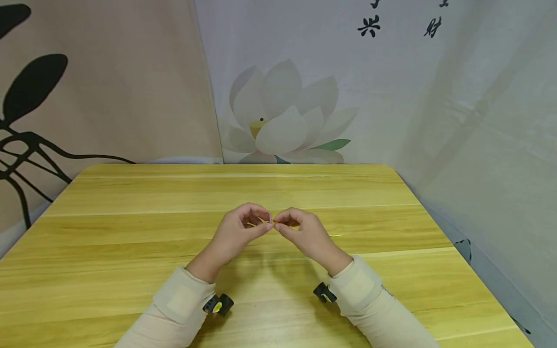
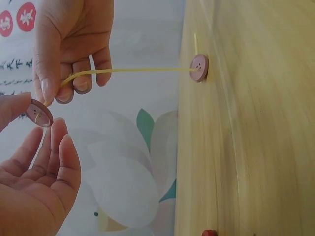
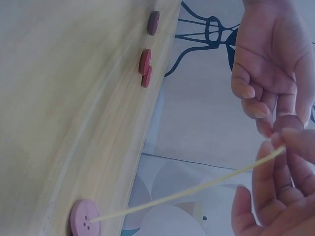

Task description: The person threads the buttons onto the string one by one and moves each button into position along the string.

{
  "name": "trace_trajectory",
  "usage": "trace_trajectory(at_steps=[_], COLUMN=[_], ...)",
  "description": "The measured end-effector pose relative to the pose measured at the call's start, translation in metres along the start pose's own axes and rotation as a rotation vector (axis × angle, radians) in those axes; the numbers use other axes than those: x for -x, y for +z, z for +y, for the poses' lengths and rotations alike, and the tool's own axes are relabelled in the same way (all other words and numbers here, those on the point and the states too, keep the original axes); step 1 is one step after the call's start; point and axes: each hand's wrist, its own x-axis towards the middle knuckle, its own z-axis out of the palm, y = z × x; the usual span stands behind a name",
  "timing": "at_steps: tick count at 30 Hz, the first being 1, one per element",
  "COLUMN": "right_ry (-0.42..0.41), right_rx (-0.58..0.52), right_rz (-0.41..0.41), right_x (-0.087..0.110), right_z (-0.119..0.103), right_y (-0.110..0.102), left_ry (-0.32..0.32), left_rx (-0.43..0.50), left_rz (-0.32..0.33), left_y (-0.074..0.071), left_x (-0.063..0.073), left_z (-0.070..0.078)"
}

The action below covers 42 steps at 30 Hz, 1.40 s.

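My left hand (image 1: pixel 237 231) pinches a brownish-pink button (image 2: pixel 40 113) between thumb and fingers. Through one of its holes passes a yellow cord (image 2: pixel 133 70). Close beside the button, my right hand (image 1: pixel 308 235) pinches that cord between thumb and fingertips; the two hands' fingertips nearly meet above the table. From the right fingers the cord runs down to a pink button (image 3: pixel 85 220) with several holes, which sits at the tabletop and has the cord threaded through it. In the right wrist view, fingers partly cover the held button.
On the wooden table (image 1: pixel 130 270) lie several red buttons, among them a dark red one (image 3: pixel 154 23) and two touching ones, an upper red button (image 3: pixel 144 62) and a lower red button (image 3: pixel 146 77). A printed curtain (image 1: pixel 287 111) hangs behind the table's far edge.
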Motion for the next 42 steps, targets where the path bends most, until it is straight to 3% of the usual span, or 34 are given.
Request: trace_trajectory(at_steps=[7, 42], right_ry=[0.008, -0.005], right_rx=[-0.012, -0.033], right_rz=[0.008, 0.004], right_x=[0.0001, -0.0013], right_z=[-0.0009, 0.0016], right_y=[-0.0002, 0.0001], left_ry=[0.008, 0.026], left_rx=[0.035, -0.033], left_rz=[-0.007, -0.044], left_y=[0.0003, 0.0031], left_x=[-0.0001, -0.0007], left_z=[-0.0001, -0.0063])
